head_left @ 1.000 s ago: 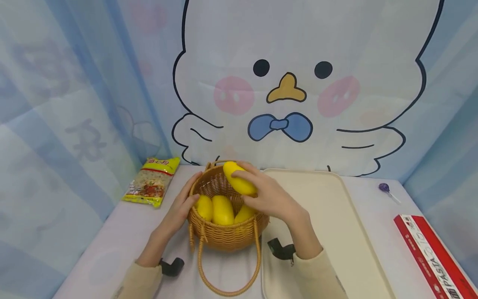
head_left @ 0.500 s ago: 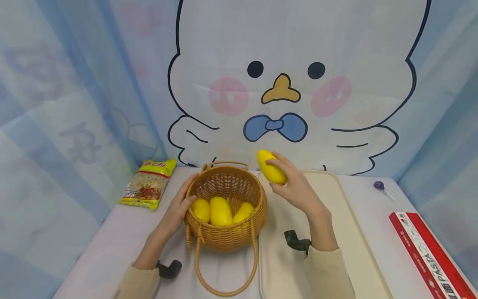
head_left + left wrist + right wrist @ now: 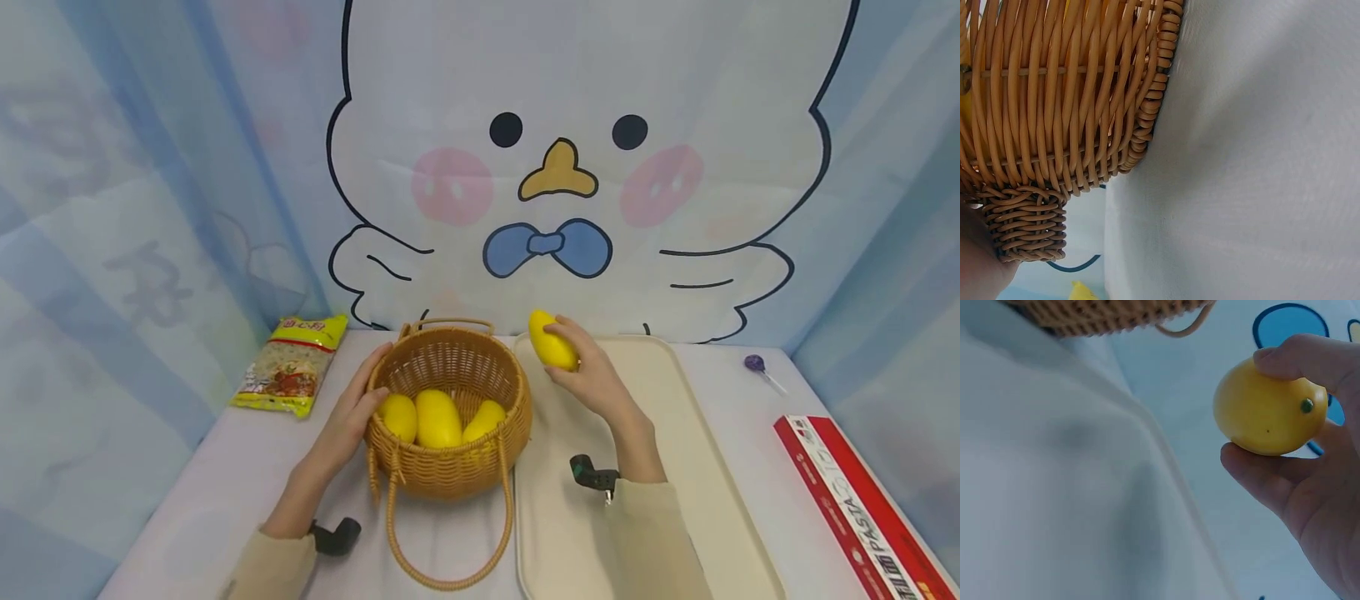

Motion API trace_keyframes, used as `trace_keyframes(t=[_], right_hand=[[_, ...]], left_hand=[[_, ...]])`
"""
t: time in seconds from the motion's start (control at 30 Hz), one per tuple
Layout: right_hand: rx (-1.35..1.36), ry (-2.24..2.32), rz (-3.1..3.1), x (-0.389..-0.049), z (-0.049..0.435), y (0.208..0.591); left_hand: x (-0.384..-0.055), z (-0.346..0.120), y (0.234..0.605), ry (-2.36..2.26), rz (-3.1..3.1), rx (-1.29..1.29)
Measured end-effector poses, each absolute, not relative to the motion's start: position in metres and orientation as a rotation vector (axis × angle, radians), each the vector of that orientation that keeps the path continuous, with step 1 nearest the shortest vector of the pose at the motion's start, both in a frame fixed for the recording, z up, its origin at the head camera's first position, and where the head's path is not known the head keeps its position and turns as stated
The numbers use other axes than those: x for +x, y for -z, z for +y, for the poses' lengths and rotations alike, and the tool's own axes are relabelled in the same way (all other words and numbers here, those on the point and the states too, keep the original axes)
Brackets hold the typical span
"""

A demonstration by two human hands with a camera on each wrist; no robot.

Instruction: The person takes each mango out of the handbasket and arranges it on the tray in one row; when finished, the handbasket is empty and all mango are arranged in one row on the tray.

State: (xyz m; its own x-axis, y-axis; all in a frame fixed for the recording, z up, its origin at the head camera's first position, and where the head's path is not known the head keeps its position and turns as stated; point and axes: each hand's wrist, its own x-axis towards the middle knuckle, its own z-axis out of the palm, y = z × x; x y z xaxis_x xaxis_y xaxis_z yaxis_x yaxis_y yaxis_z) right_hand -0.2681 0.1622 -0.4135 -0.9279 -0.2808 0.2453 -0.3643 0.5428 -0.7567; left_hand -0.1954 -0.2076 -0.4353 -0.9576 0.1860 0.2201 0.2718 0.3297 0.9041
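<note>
Lying at the far left of the table is a yellow packet of noodles [image 3: 289,377], flat near the curtain. Next comes the wicker basket [image 3: 450,467], its long handle folded down toward the person. The left hand [image 3: 352,417] rests against the basket's left rim with fingers laid along the weave; the left wrist view shows only wicker close up, so whether the thumb hooks over the edge is hard to say. Three yellow mangoes [image 3: 438,418] sit inside, side by side. To the right of the basket, the right hand [image 3: 592,379] grips a fourth mango [image 3: 552,341], fingers and thumb curled round it, holding it in the air above the near-left corner of the cream tray [image 3: 675,467]. The two hands are well apart. Further right a purple lollipop [image 3: 754,364] lies on the table, and a red pasta box [image 3: 855,508] lies at the right edge.
</note>
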Motion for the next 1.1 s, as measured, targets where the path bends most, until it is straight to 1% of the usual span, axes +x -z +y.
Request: trace_keyframes(t=[0.47, 0.97, 1.1], right_hand=[[0.470, -1.280, -2.803, -0.284, 0.162, 0.452], [0.435, -0.981, -2.929, -0.284, 0.148, 0.458], [0.420, -0.974, -2.938, -0.282, 0.146, 0.457]], left_hand=[[-0.196, -0.208, 0.437, 1.728, -2.489, -0.439], [-0.196, -0.208, 0.437, 1.729, -2.489, -0.425], [-0.196, -0.207, 0.437, 1.734, -2.485, -0.427]])
